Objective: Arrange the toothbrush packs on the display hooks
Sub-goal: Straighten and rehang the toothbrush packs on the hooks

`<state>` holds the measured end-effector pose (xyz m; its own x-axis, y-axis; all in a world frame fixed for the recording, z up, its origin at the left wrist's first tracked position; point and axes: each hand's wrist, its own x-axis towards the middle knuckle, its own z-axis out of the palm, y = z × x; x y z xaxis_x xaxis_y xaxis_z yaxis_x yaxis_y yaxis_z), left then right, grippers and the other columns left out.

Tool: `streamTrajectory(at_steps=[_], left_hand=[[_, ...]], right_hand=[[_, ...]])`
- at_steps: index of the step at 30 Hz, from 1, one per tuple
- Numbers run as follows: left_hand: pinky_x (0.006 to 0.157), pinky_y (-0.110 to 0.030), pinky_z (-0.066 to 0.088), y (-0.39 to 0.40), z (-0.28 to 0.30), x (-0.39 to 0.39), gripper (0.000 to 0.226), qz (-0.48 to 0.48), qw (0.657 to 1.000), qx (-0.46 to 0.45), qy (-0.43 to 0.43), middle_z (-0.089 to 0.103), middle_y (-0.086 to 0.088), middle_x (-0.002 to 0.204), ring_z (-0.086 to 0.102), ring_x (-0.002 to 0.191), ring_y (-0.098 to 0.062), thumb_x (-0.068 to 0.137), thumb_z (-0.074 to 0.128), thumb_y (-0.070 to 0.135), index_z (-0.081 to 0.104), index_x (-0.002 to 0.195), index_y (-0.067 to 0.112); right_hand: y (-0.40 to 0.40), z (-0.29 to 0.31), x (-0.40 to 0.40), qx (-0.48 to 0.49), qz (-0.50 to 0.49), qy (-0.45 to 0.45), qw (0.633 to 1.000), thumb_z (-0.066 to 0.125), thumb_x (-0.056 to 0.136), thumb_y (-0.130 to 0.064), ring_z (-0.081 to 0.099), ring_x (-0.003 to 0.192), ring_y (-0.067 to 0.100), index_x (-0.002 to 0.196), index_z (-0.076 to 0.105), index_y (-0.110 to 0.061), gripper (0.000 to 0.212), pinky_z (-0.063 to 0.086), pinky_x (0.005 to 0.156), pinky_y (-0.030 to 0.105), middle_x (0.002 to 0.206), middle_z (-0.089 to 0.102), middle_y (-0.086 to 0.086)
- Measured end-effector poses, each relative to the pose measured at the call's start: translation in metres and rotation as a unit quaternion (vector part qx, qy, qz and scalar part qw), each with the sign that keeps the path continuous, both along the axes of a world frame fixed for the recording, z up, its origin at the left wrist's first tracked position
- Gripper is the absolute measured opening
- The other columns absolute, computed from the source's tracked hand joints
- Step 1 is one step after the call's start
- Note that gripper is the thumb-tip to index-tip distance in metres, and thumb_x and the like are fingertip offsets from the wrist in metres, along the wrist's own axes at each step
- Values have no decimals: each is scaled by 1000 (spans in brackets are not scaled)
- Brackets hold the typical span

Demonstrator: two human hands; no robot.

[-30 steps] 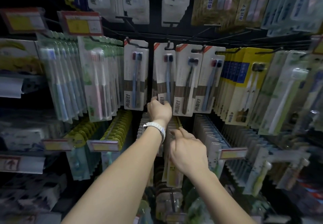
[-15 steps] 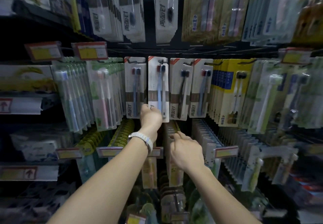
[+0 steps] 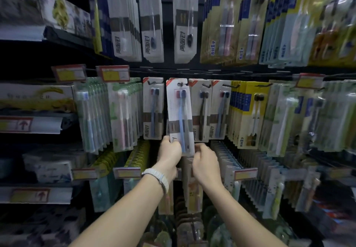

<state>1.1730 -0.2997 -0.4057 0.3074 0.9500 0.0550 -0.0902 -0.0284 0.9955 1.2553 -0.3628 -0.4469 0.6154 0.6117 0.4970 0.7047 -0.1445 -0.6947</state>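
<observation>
Yellow price tags [image 3: 115,73] on red holders, boxed goods [image 3: 36,98] stacked on left shelves, white wristband [image 3: 159,179]

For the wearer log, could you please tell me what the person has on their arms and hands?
Both forearms are bare, with no sleeves or gloves in view. The left wrist carries a pale white ribbed band, like a watch strap or stretch bracelet, with a thin dark edge toward the arm. The left hand and the right hand show no rings that I can make out.
</observation>
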Motion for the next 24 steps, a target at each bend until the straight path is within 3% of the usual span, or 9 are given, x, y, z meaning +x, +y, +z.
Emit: streamTrajectory(at_steps=[2, 3, 6, 9, 11, 18, 21, 24], left_hand=[[66, -28, 51, -9, 0, -5, 18, -17, 999, -14, -30, 68, -6, 104, 65, 89, -17, 105, 42, 13, 58, 107, 22], [63, -27, 49, -15, 2, -7, 18, -26, 999, -18, -39, 67, -4, 102, 64, 87, -15, 106, 41, 13, 57, 112, 20], [60, -25, 47, -32, 1, -16, 19, -43, 999, -12, -27, 68, -3, 104, 65, 88, -14, 107, 40, 16, 57, 117, 19], [65, -27, 51, -46, -1, -24, 21, -48, 998, -1, -29, 70, -3, 108, 68, 93, -15, 107, 41, 16, 59, 117, 20], [67, -29, 54, -55, 1, -28, 20, -47, 998, 4, -36, 72, -4, 106, 70, 93, -17, 106, 42, 16, 60, 115, 21], [73, -34, 59, -80, 16, -36, 20, -59, 997, -5, -55, 72, -6, 105, 72, 93, -20, 103, 48, 15, 60, 117, 19], [78, -43, 61, -89, 26, -41, 25, -36, 997, -12, -66, 72, -8, 102, 71, 92, -25, 94, 53, 14, 61, 117, 19], [77, -47, 62, -94, 39, -52, 31, -24, 994, -26, -104, 72, -13, 100, 70, 90, -31, 92, 49, 2, 61, 117, 16]], right_hand=[[-10, 8, -14, 105, 17, 120, 987, 38, 98, -6, 58, 96, 5, 110, 62, -23, 32, 44, 77, 12, 105, 65, -9], [-14, 13, -19, 136, 32, 162, 977, 39, 99, -7, 59, 98, 4, 111, 62, -24, 31, 43, 77, 10, 106, 65, -11], [-20, 21, -28, 169, 86, 225, 956, 45, 104, -25, 59, 108, 5, 124, 61, -26, 26, 48, 88, 23, 114, 65, -13], [-27, 28, -34, 170, 107, 228, 953, 50, 103, -34, 58, 109, 5, 136, 52, -24, 34, 44, 84, 18, 120, 62, -9], [-36, 33, -38, 174, 110, 220, 953, 51, 103, -31, 61, 105, 5, 133, 52, -23, 31, 46, 79, 16, 117, 64, -6], [-58, 50, -39, 163, 110, 227, 954, 53, 102, -18, 67, 98, 9, 118, 58, -23, 17, 57, 84, 28, 110, 69, -2], [-65, 56, -43, 134, 137, 233, 953, 54, 101, -19, 69, 98, 14, 117, 61, -20, 18, 59, 88, 39, 108, 71, 1], [-68, 59, -53, 116, 148, 242, 952, 55, 99, -20, 70, 99, 19, 118, 62, -18, 20, 57, 91, 46, 107, 72, 3]])
